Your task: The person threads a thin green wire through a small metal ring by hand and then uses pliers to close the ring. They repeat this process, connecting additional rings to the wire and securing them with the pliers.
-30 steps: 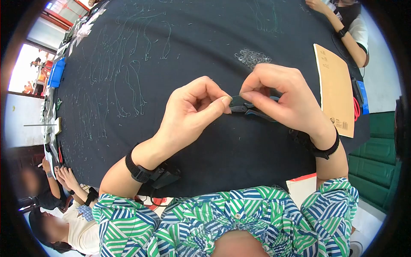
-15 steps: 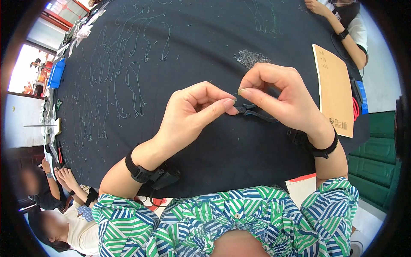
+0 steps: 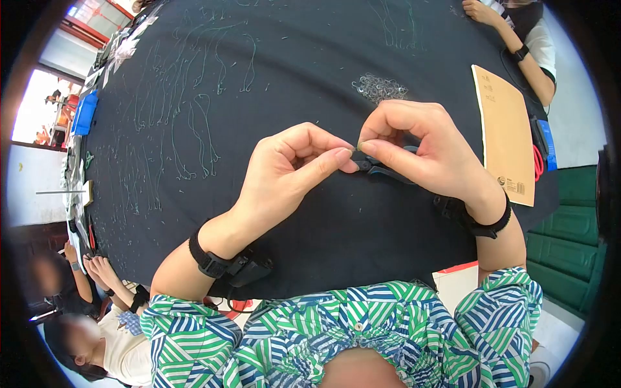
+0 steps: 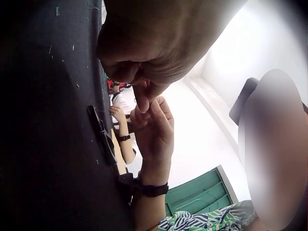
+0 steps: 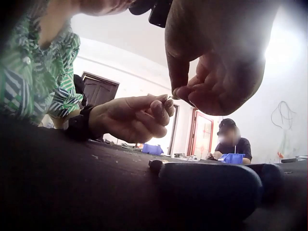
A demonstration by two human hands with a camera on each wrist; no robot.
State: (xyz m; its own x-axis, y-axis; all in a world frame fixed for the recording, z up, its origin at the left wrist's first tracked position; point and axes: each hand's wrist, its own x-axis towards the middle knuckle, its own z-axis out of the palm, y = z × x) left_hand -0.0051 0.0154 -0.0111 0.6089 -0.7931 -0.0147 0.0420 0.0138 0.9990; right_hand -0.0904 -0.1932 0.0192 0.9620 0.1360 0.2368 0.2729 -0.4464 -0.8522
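Over the dark cloth, my left hand [image 3: 284,169] and right hand [image 3: 430,147] meet almost fingertip to fingertip. Each pinches a fine green thread [image 3: 355,149] between thumb and index finger, and only a tiny stretch shows in the gap. The right wrist view has a thin dark tip [image 5: 169,98] sticking out at the left fingertips; what it belongs to is hidden by the fingers. Beneath the right hand lies a pair of dark pliers [image 3: 383,171], partly covered by it. Just beyond that hand sits a pile of small bent metal hooks [image 3: 380,88].
Green threads [image 3: 206,136] in long loops and short snippets lie across the left of the black tablecloth [image 3: 362,252]. At right are a brown paper pad [image 3: 506,139] and red-handled scissors [image 3: 538,163]. Other people sit at the far right corner and lower left.
The fingertips have come closer together and less thread shows between them. My left hand has shifted slightly right, and the right fingers slightly left.
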